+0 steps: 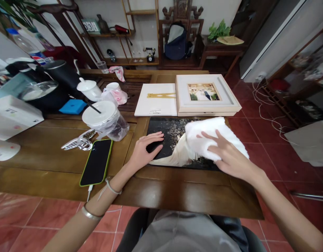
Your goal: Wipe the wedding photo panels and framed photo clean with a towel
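Observation:
A dark photo panel (168,147), printed with a pale flowing dress and gold specks, lies flat on the wooden table in front of me. On its right half is a folded white towel (206,129), which hides that part of the picture. My right hand (221,150) presses down on the towel, with cloth bunched at its fingertips. At the panel's left side rests my left hand (147,148), its thumb and fingers apart and holding nothing; the fingertips touch the panel's surface.
Behind the panel lie a white booklet (155,99) and a framed photo in a box (207,94). To the left are a lidded plastic cup (106,120) with a straw, keys (80,140), and a charging phone (97,162). A blue box (72,106) sits farther back.

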### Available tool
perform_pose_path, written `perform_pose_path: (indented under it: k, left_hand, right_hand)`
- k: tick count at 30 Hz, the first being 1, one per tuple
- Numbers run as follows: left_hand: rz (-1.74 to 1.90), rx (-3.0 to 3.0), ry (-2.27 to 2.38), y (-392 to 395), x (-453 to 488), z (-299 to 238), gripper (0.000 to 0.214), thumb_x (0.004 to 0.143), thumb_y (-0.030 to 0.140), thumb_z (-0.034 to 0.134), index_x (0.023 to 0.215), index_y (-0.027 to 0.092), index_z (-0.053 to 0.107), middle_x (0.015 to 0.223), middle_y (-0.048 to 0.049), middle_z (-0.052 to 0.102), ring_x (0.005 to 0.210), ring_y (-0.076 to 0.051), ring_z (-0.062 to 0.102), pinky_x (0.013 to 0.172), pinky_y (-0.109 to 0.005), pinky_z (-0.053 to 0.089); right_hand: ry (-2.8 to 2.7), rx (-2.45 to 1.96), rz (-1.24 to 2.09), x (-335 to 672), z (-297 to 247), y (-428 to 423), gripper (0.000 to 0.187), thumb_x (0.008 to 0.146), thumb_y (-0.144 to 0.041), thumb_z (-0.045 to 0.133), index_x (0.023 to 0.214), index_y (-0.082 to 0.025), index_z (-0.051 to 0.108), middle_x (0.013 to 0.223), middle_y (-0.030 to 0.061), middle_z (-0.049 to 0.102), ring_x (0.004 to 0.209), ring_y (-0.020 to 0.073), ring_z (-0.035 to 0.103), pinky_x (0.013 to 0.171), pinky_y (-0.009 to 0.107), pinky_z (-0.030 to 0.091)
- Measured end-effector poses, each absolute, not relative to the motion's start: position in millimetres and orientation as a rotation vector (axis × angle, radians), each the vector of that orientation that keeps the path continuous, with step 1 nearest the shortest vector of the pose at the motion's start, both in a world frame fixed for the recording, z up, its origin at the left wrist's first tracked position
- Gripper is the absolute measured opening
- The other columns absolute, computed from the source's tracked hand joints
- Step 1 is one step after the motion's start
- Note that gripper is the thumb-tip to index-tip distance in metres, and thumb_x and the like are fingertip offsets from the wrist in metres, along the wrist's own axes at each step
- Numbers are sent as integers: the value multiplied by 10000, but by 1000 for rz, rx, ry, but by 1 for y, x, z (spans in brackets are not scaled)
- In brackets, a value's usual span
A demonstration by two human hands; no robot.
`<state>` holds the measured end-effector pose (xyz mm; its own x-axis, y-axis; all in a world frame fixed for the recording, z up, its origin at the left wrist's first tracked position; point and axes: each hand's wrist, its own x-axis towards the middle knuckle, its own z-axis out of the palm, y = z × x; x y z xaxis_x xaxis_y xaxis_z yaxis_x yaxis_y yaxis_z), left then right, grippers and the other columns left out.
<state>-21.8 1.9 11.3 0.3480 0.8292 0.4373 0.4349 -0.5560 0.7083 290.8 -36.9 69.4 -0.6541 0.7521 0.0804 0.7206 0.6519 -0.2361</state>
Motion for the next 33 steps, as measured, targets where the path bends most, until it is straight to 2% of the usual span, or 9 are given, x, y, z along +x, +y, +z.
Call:
perform_pose_path:
  k: [5, 9, 12, 14, 17, 20, 22, 28, 33]
  left_hand:
    - [1092, 2142, 1103, 1, -22, 10, 220, 815, 179, 650, 1024, 214, 707, 1153, -74, 704, 1151, -240, 621, 1015, -427, 469]
    - [1084, 2141, 1104, 1, -23, 10, 222, 814, 178, 650, 1026, 216, 706, 1156, -73, 702, 1156, -242, 617, 1011, -430, 470]
    - [1082, 2145, 1104, 2, -23, 10, 218, 818, 179, 646, 1025, 214, 705, 1155, -75, 702, 1157, -240, 616, 1009, -430, 471]
    - [1084, 2151, 1101, 2, -22, 11, 214, 819, 178, 645, 1022, 210, 706, 1152, -78, 704, 1153, -238, 619, 1010, -427, 471]
    - [1086, 2157, 1095, 2, -22, 12, 205, 820, 175, 645, 1014, 201, 708, 1144, -82, 707, 1147, -236, 623, 1010, -422, 473]
    - [1092, 2160, 1098, 2, -23, 13, 199, 825, 178, 642, 1011, 200, 708, 1135, -84, 710, 1139, -237, 628, 1005, -431, 478]
    - [1094, 2161, 1102, 2, -23, 12, 199, 826, 182, 641, 1013, 204, 706, 1135, -84, 710, 1136, -240, 629, 1001, -440, 480]
    - [1102, 2145, 1087, 2, -22, 12, 198, 824, 178, 641, 1010, 200, 707, 1134, -85, 710, 1139, -235, 627, 1002, -430, 485]
    - [1104, 2149, 1095, 2, -21, 13, 197, 823, 173, 640, 1006, 198, 708, 1125, -87, 714, 1134, -236, 631, 1002, -432, 483]
  right_hand:
    - [-2782, -1064, 355, 280, 86, -93, 393, 532, 18, 423, 822, -234, 503, 1501, 57, 377, 1409, 278, 279, 1195, 544, 167]
    - [-2779, -958, 515, 286, 92, -116, 453, 533, 20, 428, 890, -250, 497, 1493, -10, 392, 1394, 247, 320, 1161, 480, 321]
    - [-2682, -1036, 520, 296, 89, -112, 394, 534, 2, 434, 826, -258, 482, 1377, 13, 539, 1389, 280, 323, 988, 440, 528]
    - [-2574, -1121, 461, 301, 86, -100, 310, 577, -18, 436, 766, -262, 466, 1111, 65, 685, 1325, 307, 429, 837, 431, 601]
    - [-2499, -1159, 321, 300, 84, -69, 228, 654, -30, 423, 684, -257, 414, 915, 65, 697, 1172, 318, 578, 906, 516, 547]
    - [-2504, -1166, 116, 290, 82, -33, 180, 683, -53, 447, 706, -231, 451, 1143, 126, 660, 1231, 344, 524, 1077, 626, 336]
    - [-2519, -1196, 10, 282, 78, -11, 141, 693, -84, 494, 763, -204, 517, 1255, 171, 608, 1298, 358, 449, 1102, 631, 274]
    - [-2648, -1272, 89, 268, 62, 13, 227, 731, -82, 502, 927, -160, 585, 1462, 161, 422, 1413, 372, 226, 1068, 685, 246]
    - [-2742, -1258, 183, 263, 68, -23, 358, 667, -17, 484, 978, -140, 610, 1490, 185, 366, 1417, 367, 208, 1080, 649, 272]
